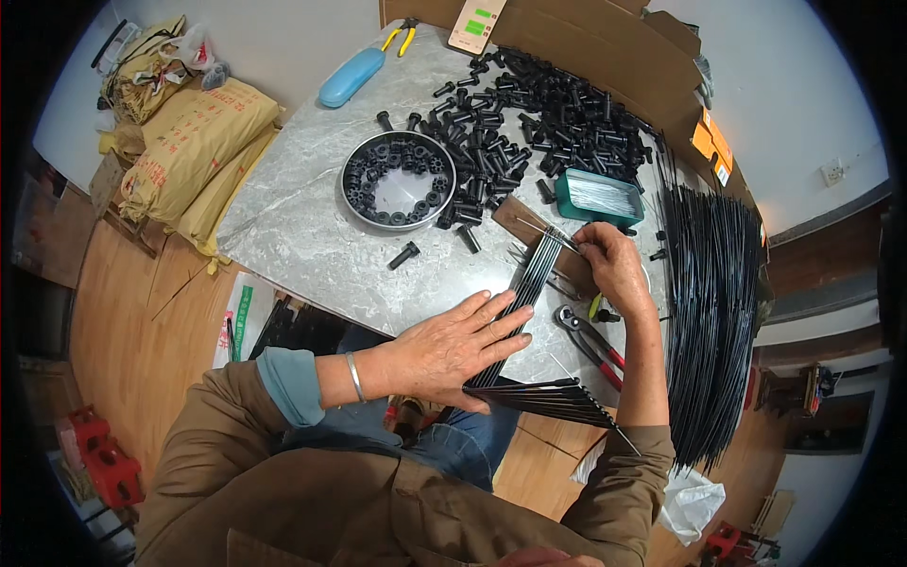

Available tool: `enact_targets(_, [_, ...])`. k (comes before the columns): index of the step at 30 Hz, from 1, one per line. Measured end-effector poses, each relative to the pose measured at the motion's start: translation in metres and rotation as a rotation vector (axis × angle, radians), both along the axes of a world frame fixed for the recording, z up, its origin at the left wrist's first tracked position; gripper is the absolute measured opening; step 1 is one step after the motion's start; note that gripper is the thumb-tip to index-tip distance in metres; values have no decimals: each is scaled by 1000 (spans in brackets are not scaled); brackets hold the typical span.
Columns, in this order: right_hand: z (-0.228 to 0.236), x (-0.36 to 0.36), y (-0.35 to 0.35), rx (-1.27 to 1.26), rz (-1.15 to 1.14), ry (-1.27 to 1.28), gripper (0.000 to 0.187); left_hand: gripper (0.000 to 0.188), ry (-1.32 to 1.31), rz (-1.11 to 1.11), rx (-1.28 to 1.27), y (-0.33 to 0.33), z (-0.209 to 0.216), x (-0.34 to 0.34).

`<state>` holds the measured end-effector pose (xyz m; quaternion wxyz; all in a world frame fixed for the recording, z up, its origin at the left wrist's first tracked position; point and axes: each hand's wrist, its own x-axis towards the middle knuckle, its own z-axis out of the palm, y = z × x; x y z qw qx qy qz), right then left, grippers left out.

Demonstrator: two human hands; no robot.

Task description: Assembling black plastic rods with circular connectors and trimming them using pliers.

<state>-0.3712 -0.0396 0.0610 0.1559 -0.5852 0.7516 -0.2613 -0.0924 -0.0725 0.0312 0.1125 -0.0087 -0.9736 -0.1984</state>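
Note:
A row of thin black rods [536,274] lies side by side over a brown wooden block [518,216], and more of them fan out [557,402] below. My left hand [453,345] rests flat across the rods, fingers stretched and spread, thumb near the place where they fan out. At their far end my right hand [609,260] pinches with thumb and forefinger. A thin metal wire [531,226] crosses the rod ends and runs to those fingertips; its held end is hidden. Another thin wire [622,440] runs along the fan's ends.
Beyond are a round metal tin [346,195] of black ring-like parts, a heap of black flanged plastic pieces [576,113] and a teal box [572,213] of thin wires. At right lie red-handled cutters [593,345] and a large bundle of black rods [709,321]. Cardboard [586,47] borders the back.

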Motion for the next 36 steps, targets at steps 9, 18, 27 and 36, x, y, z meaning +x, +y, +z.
enact_targets(9, [6,10,0,-10,-43,60,13,91,3,9,17,0,-3,0])
enact_targets(18, [6,5,-3,-21,-11,90,11,91,1,4,29,0,-1,0])
enact_targets(27, [5,-4,-10,81,-25,-188,9,91,9,3,26,0,-2,0])
enact_targets(36, [7,12,-4,30,-35,11,12,91,3,6,15,0,-2,1])
